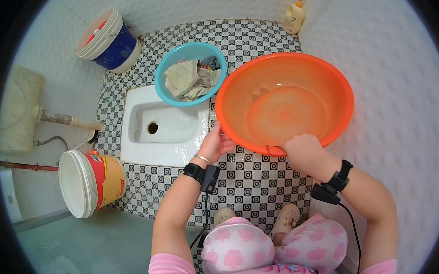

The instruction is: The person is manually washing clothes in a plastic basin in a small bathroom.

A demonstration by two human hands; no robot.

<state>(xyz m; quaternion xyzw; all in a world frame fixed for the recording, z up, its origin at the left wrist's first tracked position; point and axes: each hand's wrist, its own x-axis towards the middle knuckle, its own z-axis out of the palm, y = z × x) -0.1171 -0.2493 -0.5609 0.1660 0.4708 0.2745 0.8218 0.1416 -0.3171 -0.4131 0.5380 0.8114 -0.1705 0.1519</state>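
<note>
A large orange plastic basin (287, 101) is in front of me, with what looks like shallow water in its bottom. My right hand (302, 150) grips the near rim, beside a small red loop tied there. At the basin's left side, my left hand (219, 142) has its thumb against the outer rim and its fingers curled below the edge. Behind my left hand, a light-blue basin (159, 81) holds crumpled cloths (187, 77). It partly overlaps the corner of a white squat toilet (165, 154) set in the floor.
A blue-and-white bucket (114, 49) stands at the back left. A red-and-yellow bucket (109, 182) is at the left, near a cistern pipe (71, 119). One pump bottle (294, 18) sits in the far corner. Patterned tiles (243, 187) look wet; a wall (392, 129) rises on the right.
</note>
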